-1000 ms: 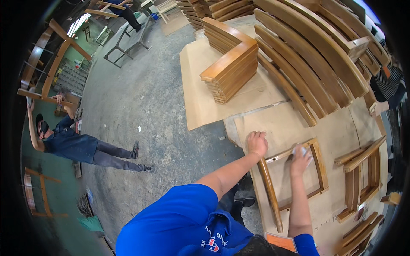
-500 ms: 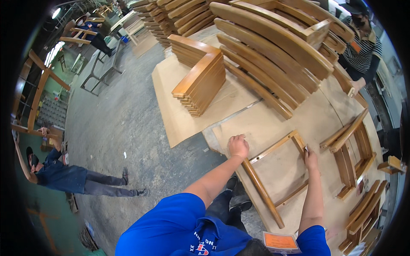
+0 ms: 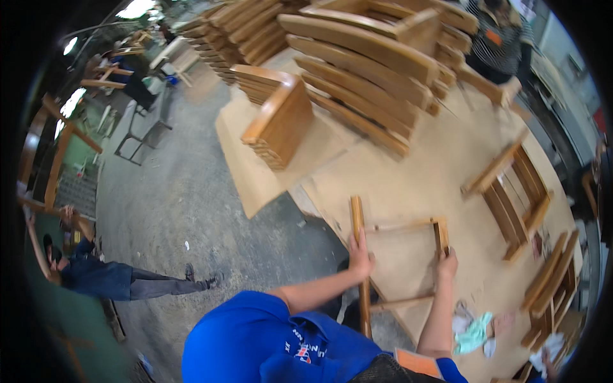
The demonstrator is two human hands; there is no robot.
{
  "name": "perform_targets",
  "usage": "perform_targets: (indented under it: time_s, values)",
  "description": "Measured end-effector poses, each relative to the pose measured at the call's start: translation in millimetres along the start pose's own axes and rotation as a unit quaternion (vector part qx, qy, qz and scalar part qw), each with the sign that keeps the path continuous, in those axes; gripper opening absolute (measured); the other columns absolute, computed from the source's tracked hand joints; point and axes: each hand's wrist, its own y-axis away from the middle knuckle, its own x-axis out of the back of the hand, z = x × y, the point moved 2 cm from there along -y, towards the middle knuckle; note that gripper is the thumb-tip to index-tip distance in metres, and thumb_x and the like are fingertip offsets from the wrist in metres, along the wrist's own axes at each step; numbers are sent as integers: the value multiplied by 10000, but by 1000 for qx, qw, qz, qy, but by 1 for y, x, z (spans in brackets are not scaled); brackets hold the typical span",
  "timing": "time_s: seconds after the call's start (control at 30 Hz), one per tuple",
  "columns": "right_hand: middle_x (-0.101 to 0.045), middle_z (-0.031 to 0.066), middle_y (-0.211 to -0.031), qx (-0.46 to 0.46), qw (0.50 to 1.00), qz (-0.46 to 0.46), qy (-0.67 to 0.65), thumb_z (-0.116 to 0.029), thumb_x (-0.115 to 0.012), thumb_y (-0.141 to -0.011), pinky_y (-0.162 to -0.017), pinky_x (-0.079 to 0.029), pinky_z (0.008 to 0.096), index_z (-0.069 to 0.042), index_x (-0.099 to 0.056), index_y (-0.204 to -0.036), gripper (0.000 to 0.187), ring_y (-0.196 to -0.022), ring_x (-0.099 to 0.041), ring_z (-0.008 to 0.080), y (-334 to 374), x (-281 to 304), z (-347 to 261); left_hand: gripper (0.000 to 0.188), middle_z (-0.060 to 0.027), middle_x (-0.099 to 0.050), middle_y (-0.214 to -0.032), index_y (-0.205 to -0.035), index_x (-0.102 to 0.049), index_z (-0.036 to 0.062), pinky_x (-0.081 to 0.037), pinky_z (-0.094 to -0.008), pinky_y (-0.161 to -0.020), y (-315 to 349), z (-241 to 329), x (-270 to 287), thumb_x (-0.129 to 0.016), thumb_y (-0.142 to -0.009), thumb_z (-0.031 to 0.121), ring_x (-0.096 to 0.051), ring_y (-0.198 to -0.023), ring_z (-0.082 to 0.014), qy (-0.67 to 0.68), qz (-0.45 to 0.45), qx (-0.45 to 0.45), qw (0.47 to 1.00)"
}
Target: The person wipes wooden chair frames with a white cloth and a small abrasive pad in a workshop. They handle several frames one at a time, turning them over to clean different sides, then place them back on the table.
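Observation:
A brown wooden frame (image 3: 408,225) with a thick rounded rail (image 3: 356,214) along its left side lies partly over the near edge of the table. My left hand (image 3: 362,257) is closed around the middle of that rail, thumb and fingers pointing away from me. At the frame's far right corner, my right hand (image 3: 447,263) is closed on the short side bar (image 3: 441,236). Its fingertips are partly hidden, and I cannot make out whether anything small is in them too. A thinner crossbar (image 3: 402,303) runs between my forearms.
Stacked angled wood pieces (image 3: 281,121) and curved slats (image 3: 364,83) stand on the paper-covered table (image 3: 332,185). Assembled frames (image 3: 517,198) sit to the right, near a green cloth (image 3: 472,332). A co-worker in stripes (image 3: 501,45) stands opposite; another person (image 3: 96,277) is at left.
The frame has swung clockwise and come closer to me, its rail now pointing nearly straight away. My left hand went from the rail's far end to its middle. The view has shifted slightly.

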Motion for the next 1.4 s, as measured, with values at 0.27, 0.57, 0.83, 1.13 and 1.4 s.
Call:
perform_targets:
  time_s: [0.27,0.57,0.83,1.13,1.4]
  values:
    - [-567,242,-1224,97,988,113,-42,-150,-433,-919,-926,-436,450,-91,-498,-1304,395,-1117,-539,415,51,42,51,743,-299,-253,-1469,-1486,-233,131,-269,-402,-1132,-132,31,-26,-488,-812,-49,-254,-1371,-430,-34,-144,-175,973]
    - [-416,-66,-1433,182,956,30,229,-153,-572,-850,-1026,-286,617,-189,-514,-1329,484,-1283,-362,340,133,23,40,661,-208,-499,-1267,-1384,-331,61,-464,-436,-932,-141,67,-17,-642,-820,205,-531,-1129,-362,-187,-98,-31,977]
    - [-433,-60,-1421,244,934,136,221,-156,-515,-880,-1036,-262,618,-187,-511,-1334,456,-1246,-382,342,21,29,25,571,-202,-553,-1192,-1300,-394,31,-477,-448,-903,-142,66,-19,-649,-820,207,-547,-1098,-362,-200,-93,-53,974]
    - [-424,-44,-1419,188,952,90,223,-159,-521,-872,-1041,-226,660,-182,-512,-1331,460,-1309,-325,353,92,7,33,540,-202,-567,-1172,-1278,-400,21,-482,-449,-891,-143,67,-20,-641,-827,196,-562,-1068,-364,-199,-89,-56,974]
    - [-410,-31,-1435,97,980,94,146,-166,-525,-899,-1040,-211,674,-180,-485,-1355,458,-1337,-315,337,72,1,15,571,-192,-579,-1160,-1301,-387,27,-486,-451,-885,-144,64,-21,-644,-824,205,-569,-1061,-360,-210,-90,-59,972]
